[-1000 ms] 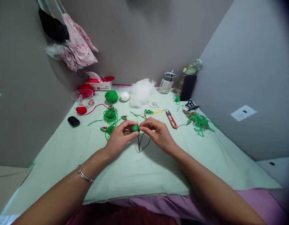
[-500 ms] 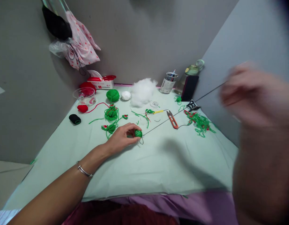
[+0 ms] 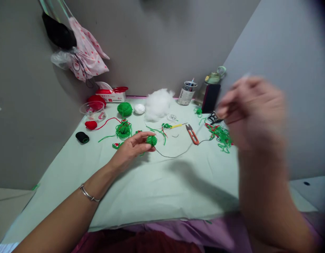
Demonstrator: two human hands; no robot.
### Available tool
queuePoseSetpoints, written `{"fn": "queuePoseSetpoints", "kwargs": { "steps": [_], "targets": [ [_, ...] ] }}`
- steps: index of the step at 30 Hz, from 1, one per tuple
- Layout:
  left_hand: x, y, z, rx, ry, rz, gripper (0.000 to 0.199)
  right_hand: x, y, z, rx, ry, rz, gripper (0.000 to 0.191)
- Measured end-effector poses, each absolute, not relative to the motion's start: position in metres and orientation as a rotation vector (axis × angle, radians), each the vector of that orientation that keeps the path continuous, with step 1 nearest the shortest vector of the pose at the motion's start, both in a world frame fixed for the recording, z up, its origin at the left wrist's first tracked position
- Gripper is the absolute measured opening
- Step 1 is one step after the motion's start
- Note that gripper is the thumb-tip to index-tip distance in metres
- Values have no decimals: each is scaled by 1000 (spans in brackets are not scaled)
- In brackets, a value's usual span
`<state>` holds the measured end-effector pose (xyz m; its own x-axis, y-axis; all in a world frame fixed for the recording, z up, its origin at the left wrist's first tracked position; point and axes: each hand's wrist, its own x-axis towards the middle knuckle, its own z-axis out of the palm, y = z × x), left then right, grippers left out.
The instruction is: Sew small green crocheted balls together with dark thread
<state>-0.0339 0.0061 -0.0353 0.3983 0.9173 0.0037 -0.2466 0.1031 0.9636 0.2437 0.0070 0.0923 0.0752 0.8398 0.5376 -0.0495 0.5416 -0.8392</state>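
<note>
My left hand (image 3: 130, 149) pinches a small green crocheted ball (image 3: 151, 141) between thumb and fingers, just above the table. From the ball a dark thread (image 3: 173, 157) sags in a curve and then rises to the right. My right hand (image 3: 253, 112), blurred by motion, is raised at the right with its fingers closed at the upper end of this thread. Whether a needle sits in those fingers is too smeared to tell. Orange-handled thread snips (image 3: 192, 134) lie between the hands, near a yellow-handled crochet hook (image 3: 176, 125).
Tangled green and red yarn scraps (image 3: 222, 136) lie at the right. White stuffing (image 3: 159, 105), a green yarn ball (image 3: 124, 109), a pen tin (image 3: 187, 93), a bottle (image 3: 212, 78) and a dark phone-like slab (image 3: 211, 98) stand at the back. A black spool (image 3: 82, 137) lies left.
The thread, stretched straight before, now hangs slack. My right hand has come inward to the left. My left hand has lifted and turned the green ball slightly, showing dark thread across it.
</note>
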Motion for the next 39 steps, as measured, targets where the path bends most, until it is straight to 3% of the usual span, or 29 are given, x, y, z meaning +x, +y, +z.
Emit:
{"fn": "queuePoseSetpoints", "kwargs": {
  "steps": [5,9,27,39],
  "targets": [
    [-40,11,-28,843,652,1065,25,185,10,23,-826,-1302,1149,17],
    [-41,14,-24,720,647,1109,24,176,10,-2,-930,-1330,1324,24],
    [-34,6,-27,955,764,1084,32,166,-4,-6,-1035,-1602,1245,21],
    [-32,6,-27,1030,795,1126,24,163,-10,-5,-1147,-1762,1153,18]
  ]
}}
